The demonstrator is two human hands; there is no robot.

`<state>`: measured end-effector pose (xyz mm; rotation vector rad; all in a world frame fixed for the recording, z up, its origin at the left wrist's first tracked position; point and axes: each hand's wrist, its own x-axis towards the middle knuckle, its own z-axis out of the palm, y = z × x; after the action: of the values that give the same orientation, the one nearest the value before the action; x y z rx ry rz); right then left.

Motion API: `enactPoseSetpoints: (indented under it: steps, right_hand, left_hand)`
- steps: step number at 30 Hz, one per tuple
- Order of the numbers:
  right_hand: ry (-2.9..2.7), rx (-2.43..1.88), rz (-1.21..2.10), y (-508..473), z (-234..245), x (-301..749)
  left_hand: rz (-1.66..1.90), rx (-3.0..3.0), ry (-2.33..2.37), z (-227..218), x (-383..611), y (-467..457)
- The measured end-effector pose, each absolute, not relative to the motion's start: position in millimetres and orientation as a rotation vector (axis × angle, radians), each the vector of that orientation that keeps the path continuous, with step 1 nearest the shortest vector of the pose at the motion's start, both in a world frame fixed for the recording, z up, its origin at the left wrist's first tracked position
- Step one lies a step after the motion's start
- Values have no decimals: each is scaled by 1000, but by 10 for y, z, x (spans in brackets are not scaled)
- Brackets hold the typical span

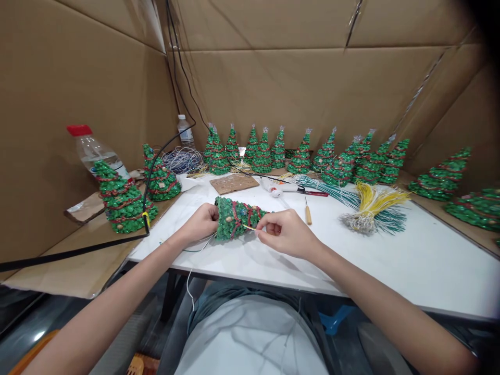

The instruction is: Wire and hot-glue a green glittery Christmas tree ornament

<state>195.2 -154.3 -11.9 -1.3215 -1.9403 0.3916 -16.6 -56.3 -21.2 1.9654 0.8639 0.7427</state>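
Firstly, we treat the green decorated tree (230,221) as the workpiece: it lies on its side over the near part of the worktop (297,271), in front of the body, its base toward the left and its tip toward the right. Whether it touches the surface or is held just above it, we cannot tell. For good control, we brace the base firmly and let only the right hand (289,234) do the fine work. We guide the thin yellow strand (249,227) at a low angle along the tree's side, beside the red garland (236,219), with light pressure, since so slender a piece probably bends easily. We should also leave the loose white wire (188,284), which hangs over the near edge, free of the wrist so that it does not snag.

Next, we check the fingers. Those of the left hand (201,221) are closed on the rim of the base; their tips are partly hidden, so the exact grip there cannot be read. On the right, thumb and forefinger are brought nearly together, pinching the outer end of the strand, while the remaining fingers curl loosely toward the palm.
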Motion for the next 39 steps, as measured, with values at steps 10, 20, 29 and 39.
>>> enactPoseSetpoints:
  steps: [10,20,29,39]
  right_hand:
    - [-1957,-1297,392,-1548,-121,1966]
    - [-1937,-1316,371,-1534,-133,1967]
    - [-1936,-1335,367,-1538,-144,1969]
    - [-1937,-1367,398,-1542,-134,1962]
  left_hand:
    - [664,1931,780,-165,-153,-539]
    - [703,2210,883,-109,-205,-536]
    - [970,2373,1318,-132,-206,-865]
    - [1005,2279,1361,-136,-196,-928]
